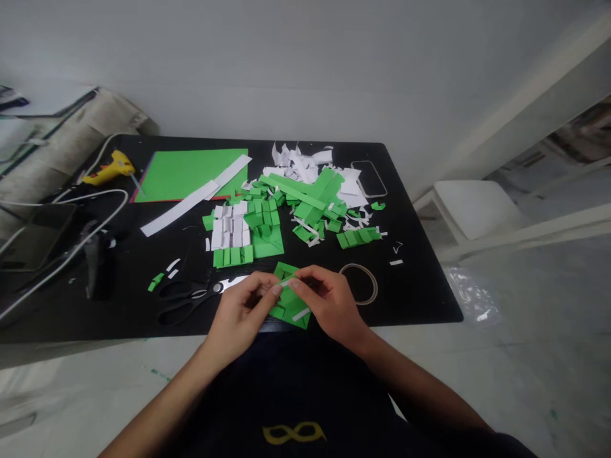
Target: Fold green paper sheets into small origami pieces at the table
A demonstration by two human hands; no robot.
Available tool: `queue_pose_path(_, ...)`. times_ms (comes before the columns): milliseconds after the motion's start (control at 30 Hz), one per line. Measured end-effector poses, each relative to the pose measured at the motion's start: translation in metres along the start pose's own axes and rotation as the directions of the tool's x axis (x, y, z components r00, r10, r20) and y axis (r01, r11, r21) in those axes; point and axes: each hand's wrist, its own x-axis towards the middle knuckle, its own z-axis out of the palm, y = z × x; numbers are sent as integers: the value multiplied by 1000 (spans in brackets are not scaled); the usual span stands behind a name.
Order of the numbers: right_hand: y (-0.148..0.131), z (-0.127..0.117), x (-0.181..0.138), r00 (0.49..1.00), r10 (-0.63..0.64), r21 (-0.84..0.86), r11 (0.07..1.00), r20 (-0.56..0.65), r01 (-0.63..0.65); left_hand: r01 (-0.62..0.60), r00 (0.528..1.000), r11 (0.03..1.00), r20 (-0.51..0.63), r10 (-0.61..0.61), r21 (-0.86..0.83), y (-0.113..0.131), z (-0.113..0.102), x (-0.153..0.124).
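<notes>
My left hand [245, 312] and my right hand [329, 302] meet at the near edge of the black table [71, 305]. Both pinch a thin white strip [287, 279] between fingertips, just above a folded green paper piece [286, 308] that lies under them. Black-handled scissors [191, 298] lie just left of my left hand, blades pointing towards it. A roll of tape [359, 283] lies right of my right hand.
A heap of green and white paper scraps [296, 203] fills the table's middle. A green sheet [191, 172] with a long white strip [195, 197], a yellow glue gun [109, 168], cables and a phone [368, 178] sit farther back. A white chair [472, 207] stands on the right.
</notes>
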Motion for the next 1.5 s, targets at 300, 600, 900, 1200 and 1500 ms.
queue_pose_path(300, 1, 3, -2, 999, -22, 6, 1000, -36, 23, 37, 999, 991, -33, -42, -129, 0, 6, 1)
queue_pose_path(600, 1, 3, -2, 997, -50, -12, 999, -55, 49, 49, 997, 989, -47, -56, -143, 1, 7, 2)
queue_pose_path(900, 2, 5, -2, 997, -33, 4, 999, -70, 33, 74, 996, 984, -43, -82, -164, 1, 8, 3)
queue_pose_path(1200, 0, 5, -2, 996, -39, 5, 999, -79, 39, 89, 994, 982, -45, -98, -169, 1, 7, 2)
queue_pose_path(1500, -2, 5, -4, 994, -65, -24, 998, -85, 63, 60, 996, 985, -53, -69, -160, 4, 7, 2)
